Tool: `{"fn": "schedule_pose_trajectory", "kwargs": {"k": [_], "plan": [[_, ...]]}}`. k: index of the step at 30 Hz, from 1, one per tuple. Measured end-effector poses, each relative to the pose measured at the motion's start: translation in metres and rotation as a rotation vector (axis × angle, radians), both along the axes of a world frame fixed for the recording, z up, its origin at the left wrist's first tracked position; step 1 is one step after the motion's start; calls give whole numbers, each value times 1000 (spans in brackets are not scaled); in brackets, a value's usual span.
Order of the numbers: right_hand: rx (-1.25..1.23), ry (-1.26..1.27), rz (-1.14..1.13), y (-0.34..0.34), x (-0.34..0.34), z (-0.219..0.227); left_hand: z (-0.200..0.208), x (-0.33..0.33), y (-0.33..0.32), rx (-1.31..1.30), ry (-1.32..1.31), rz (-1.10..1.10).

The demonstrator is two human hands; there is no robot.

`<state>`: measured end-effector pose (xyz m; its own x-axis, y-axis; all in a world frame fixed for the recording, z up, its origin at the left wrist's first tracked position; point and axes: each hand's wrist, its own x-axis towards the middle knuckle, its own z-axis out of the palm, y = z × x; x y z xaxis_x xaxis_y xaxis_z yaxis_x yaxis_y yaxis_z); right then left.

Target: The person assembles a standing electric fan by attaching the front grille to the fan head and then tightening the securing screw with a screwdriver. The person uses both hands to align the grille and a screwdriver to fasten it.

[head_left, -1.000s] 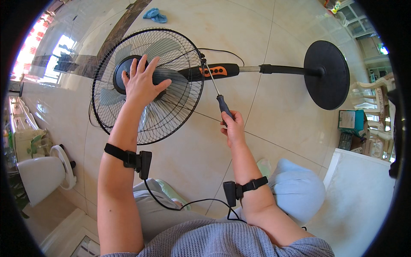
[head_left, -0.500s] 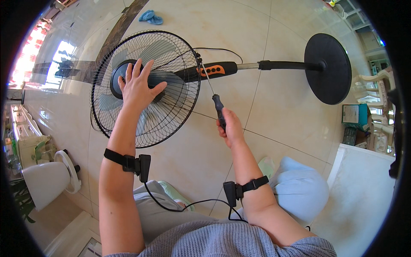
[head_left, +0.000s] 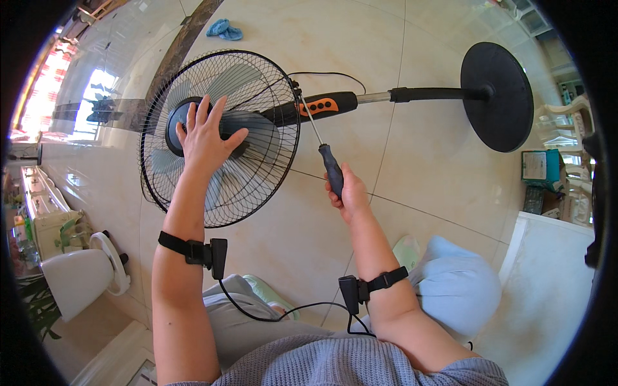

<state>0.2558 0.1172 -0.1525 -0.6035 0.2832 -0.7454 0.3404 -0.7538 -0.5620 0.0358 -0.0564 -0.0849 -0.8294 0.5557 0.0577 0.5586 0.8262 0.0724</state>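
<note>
A black pedestal fan lies on its side on the tiled floor, its wire grille at the left and grey blades behind the wires. My left hand rests on the front of the grille near the dark hub, fingers spread. In my right hand is a screwdriver with a dark handle, the fingers around the handle's lower end. Its metal shaft points up and left, and the tip meets a small black clip at the grille's right rim. Beside the shaft is the fan's orange control panel with black buttons.
The fan's pole runs right to a round black base. Its thin black cord curves above the panel. A blue cloth lies beyond the grille. At the right are a teal box and a white panel.
My right hand has shifted its fingers on the screwdriver handle, showing more of it. The tip remains at the grille rim. My left hand keeps its place while the whole view moves slightly.
</note>
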Motion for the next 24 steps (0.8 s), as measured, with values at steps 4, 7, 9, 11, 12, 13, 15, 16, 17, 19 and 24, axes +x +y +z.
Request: {"fn": "schedule_pose_trajectory", "kwargs": {"k": [4, 7, 9, 11, 12, 13, 15, 16, 17, 19, 24], "plan": [[-24, 47, 0, -2, 0, -1, -1, 0, 0, -11, 13, -4], [176, 26, -33, -10, -1, -3, -1, 0, 1, -7, 5, -1], [256, -24, -66, -9, -2, -4, -1, 1, 1, -15, -6, -2], [237, -19, -60, -7, -1, -4, 0, 1, 1, -20, -8, 2], [178, 7, -38, -5, 0, -3, 0, 1, 2, -21, -8, 7], [124, 33, -21, -2, 2, -2, -1, 2, 3, -13, 2, 3], [-76, 96, -16, 1, 4, -1, -1, 2, 3, -21, -3, 5], [-143, 111, -12, 3, 4, -1, -1, 2, 3, -22, 1, 2], [-225, 156, -1, 4, 5, 0, 0, 2, 3, -34, -1, 6], [-144, 142, 31, 6, 5, -1, 0, 1, 3, -52, 2, 12], [139, 54, -35, 3, 2, -7, -2, 1, 2, -83, 6, 21]]}}
